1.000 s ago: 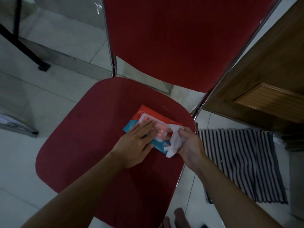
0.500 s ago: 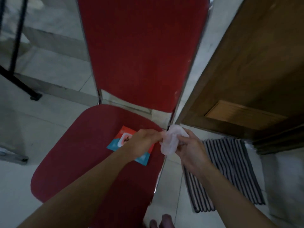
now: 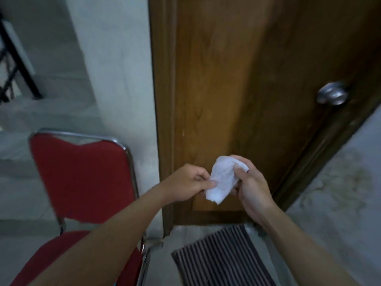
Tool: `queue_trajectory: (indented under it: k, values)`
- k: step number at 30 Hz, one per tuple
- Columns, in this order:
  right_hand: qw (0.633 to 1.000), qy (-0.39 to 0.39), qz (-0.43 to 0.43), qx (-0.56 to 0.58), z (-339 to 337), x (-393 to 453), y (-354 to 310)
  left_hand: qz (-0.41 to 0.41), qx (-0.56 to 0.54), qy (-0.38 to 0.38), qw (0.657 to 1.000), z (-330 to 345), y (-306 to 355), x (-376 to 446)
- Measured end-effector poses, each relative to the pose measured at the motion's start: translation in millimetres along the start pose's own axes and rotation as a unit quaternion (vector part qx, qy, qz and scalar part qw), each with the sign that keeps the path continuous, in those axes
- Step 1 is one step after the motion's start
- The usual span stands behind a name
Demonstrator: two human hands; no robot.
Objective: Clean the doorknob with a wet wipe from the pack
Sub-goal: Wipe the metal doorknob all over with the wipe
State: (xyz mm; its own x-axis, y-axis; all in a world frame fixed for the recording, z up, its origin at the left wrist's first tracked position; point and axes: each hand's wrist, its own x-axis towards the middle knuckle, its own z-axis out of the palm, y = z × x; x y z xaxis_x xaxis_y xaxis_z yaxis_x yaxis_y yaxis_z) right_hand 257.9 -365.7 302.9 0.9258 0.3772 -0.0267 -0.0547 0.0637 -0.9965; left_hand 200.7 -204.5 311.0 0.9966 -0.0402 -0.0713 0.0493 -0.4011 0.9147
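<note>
A crumpled white wet wipe point(image 3: 223, 179) hangs between both hands in front of the brown wooden door point(image 3: 237, 79). My left hand point(image 3: 188, 184) pinches its left edge. My right hand point(image 3: 250, 182) grips its right side. The round silver doorknob point(image 3: 332, 96) sits on the door, up and to the right of my hands, well apart from the wipe. The wipe pack is out of sight.
A red padded chair point(image 3: 82, 178) with a chrome frame stands at the left, against a pale wall point(image 3: 115, 58). A dark striped mat point(image 3: 224, 259) lies on the floor below the door. Black metal bars point(image 3: 12, 65) show at the far left.
The view has swung up from the chair seat to the door, bringing the doorknob into sight. Both hands lifted away from the pack with the wipe held between them.
</note>
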Motion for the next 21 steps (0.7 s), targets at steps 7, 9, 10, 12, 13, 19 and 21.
queue_trajectory:
  k: [7, 9, 10, 12, 13, 19, 21]
  values:
    - [0.996, 0.042, -0.073, -0.01, -80, -13, -84, 0.038, 0.002, -0.005, 0.999, 53, 107, 32]
    - [0.994, 0.057, -0.088, -0.037, -102, -18, -100, 0.054, 0.012, 0.003, 0.998, 67, 129, 38]
    - [0.992, 0.066, -0.096, -0.053, -113, -21, -107, 0.065, 0.014, 0.011, 0.998, 73, 138, 41]
    - [0.987, 0.074, -0.113, -0.084, -129, -24, -116, 0.08, -0.001, 0.037, 0.996, 82, 152, 49]
    - [0.985, 0.078, -0.119, -0.095, -139, -28, -122, 0.088, -0.018, 0.052, 0.995, 89, 160, 52]
    - [0.979, 0.069, -0.138, -0.13, -180, -38, -140, 0.067, -0.176, 0.056, 0.98, 117, 190, 77]
    - [0.973, 0.071, -0.15, -0.159, -188, -33, -141, 0.061, -0.185, 0.041, 0.98, 121, 193, 86]
